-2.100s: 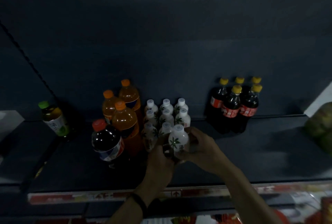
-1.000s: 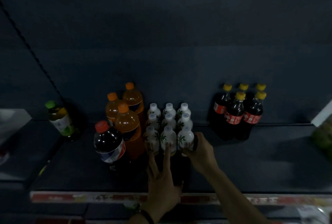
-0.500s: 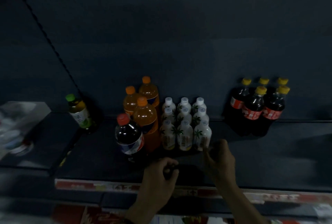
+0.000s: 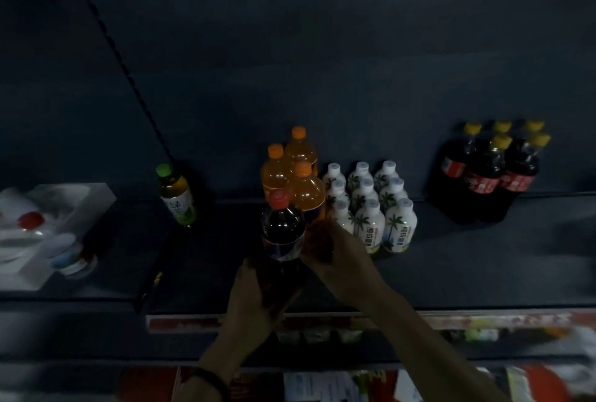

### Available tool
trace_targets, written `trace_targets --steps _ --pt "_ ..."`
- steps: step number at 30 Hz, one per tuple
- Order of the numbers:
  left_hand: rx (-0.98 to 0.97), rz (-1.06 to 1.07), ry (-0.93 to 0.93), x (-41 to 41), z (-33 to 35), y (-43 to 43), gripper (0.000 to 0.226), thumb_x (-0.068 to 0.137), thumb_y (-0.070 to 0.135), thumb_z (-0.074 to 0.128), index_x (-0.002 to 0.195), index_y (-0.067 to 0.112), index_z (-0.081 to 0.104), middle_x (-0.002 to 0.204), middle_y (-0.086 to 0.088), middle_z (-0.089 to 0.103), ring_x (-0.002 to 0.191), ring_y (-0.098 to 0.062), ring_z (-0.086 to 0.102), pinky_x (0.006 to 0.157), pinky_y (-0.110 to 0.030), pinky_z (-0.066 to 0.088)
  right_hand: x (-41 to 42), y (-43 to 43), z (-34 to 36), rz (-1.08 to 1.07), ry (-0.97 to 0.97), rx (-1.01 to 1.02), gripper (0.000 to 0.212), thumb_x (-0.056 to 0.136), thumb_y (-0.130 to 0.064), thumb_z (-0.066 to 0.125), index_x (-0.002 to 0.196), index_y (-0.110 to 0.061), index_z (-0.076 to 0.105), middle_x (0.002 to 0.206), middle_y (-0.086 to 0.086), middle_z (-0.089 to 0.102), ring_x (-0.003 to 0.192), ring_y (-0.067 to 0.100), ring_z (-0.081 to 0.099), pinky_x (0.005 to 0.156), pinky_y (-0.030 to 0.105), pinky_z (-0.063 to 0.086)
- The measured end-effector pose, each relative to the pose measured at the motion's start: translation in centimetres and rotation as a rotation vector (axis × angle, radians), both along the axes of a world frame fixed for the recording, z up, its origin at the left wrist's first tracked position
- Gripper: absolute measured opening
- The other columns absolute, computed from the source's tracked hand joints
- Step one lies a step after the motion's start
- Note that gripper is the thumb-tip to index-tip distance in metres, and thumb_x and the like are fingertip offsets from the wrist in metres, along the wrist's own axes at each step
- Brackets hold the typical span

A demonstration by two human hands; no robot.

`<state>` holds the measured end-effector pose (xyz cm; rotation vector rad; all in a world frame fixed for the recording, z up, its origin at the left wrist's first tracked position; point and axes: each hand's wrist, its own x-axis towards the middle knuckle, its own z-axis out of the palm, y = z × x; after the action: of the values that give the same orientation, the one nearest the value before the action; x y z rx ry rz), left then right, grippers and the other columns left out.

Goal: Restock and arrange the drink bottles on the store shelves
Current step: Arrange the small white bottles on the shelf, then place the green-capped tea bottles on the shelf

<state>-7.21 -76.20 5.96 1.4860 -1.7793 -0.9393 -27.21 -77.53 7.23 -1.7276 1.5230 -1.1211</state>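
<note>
A large dark cola bottle with a red cap stands near the front of the dark shelf. My left hand grips its lower body from the left. My right hand wraps round its right side, just in front of the orange soda bottles. To the right of those stands a block of several small white bottles with palm-tree labels. Several dark bottles with yellow caps stand at the back right.
A single green-capped tea bottle stands at the back left beside a slanted shelf divider. Further left lies a clear plastic pack of items. A price strip runs along the shelf's front edge, with another shelf of goods below.
Both hands left the white bottles and moved left onto the big cola bottle, which they now hold. The camera has shifted left, so everything sits further right in view.
</note>
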Motion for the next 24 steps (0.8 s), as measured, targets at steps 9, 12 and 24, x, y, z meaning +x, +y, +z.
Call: trace_targets --steps 9,12,24 --pt "0.061 0.126 0.062 -1.8 -5.3 2.2 0.026 0.091 0.031 0.075 0.1 0.031 0.05 0.095 0.001 0.061 0.087 -0.016 0.064 0.075 -0.031 0.053 -1.4 5.9 -2.8 -0.219 0.102 0.218 0.018 0.096 -0.024 0.073 0.103 -0.034 0.059 0.092 -0.018 0.067 0.084 -0.001 0.065 0.07 0.016 0.048" --pt "0.057 -0.103 -0.035 -3.9 -7.5 6.3 0.027 0.088 0.027 0.077 0.096 0.037 0.052 0.088 0.009 0.061 0.081 -0.007 0.061 0.072 -0.027 0.051 -4.4 10.7 -5.4 -0.357 0.161 0.27 0.016 0.094 -0.024 0.074 0.09 -0.03 0.06 0.078 -0.009 0.064 0.075 0.006 0.06 0.062 0.017 0.042" --pt "0.38 -0.622 -0.339 -23.5 -14.9 13.7 0.011 0.093 0.035 0.07 0.1 0.036 0.062 0.107 0.021 0.059 0.097 0.007 0.059 0.09 -0.018 0.054 -26.2 22.6 -16.4 -0.371 0.212 0.689 0.013 0.097 -0.027 0.07 0.11 -0.024 0.069 0.094 -0.016 0.067 0.079 -0.001 0.064 0.063 0.008 0.041"
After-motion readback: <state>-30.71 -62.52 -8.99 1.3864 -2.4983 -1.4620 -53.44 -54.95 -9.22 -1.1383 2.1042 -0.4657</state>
